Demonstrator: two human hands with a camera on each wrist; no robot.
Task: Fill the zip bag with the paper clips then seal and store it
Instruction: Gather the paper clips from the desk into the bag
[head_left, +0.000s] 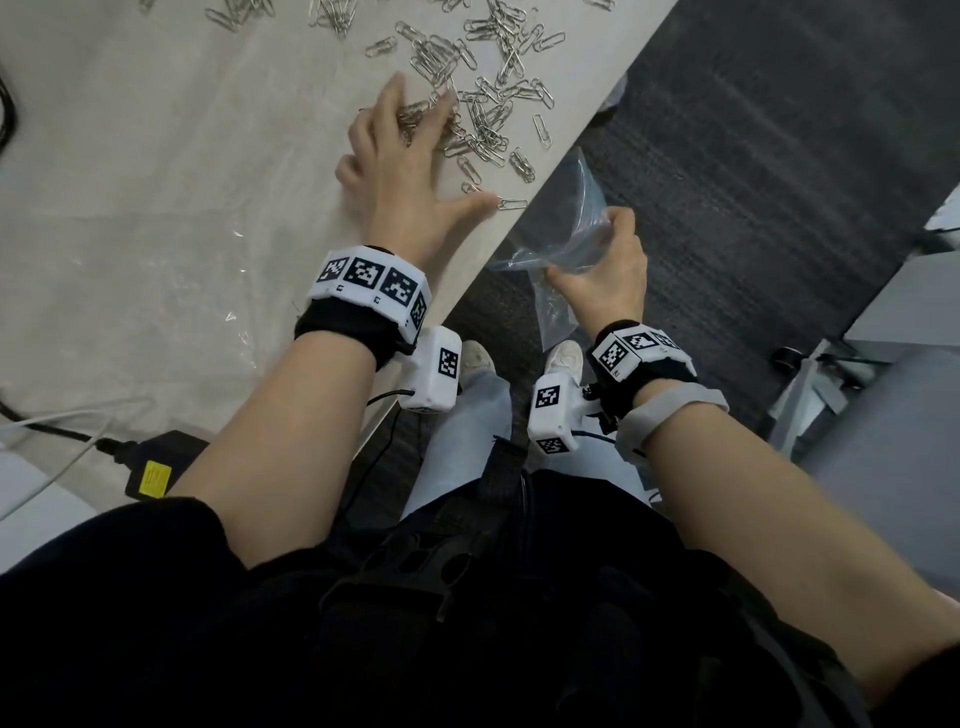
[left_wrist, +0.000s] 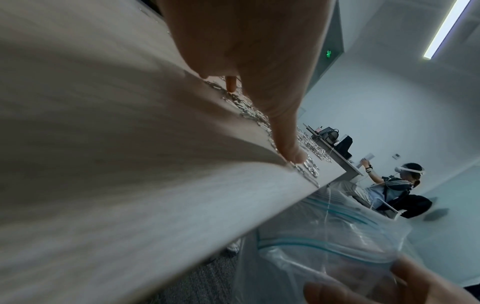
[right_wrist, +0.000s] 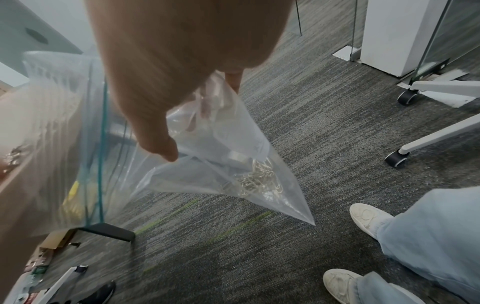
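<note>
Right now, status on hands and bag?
Left hand flat on paper clips, sweeping. Right hand holds zip bag open below table edge. Nothing blocking.

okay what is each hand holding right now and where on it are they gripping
The right hand grips the zip bag by its open top edge, below the table edge. The left hand holds nothing; its spread fingers rest on loose paper clips.

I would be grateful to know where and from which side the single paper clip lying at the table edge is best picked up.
Pinch the single paper clip across its two long wires, coming from above. It lies flat on the table, apart from the heap, so a flat clip offers only its thin sides. The left hand has its thumb beside it; sliding the clip past the edge over the zip bag probably works too.
</note>
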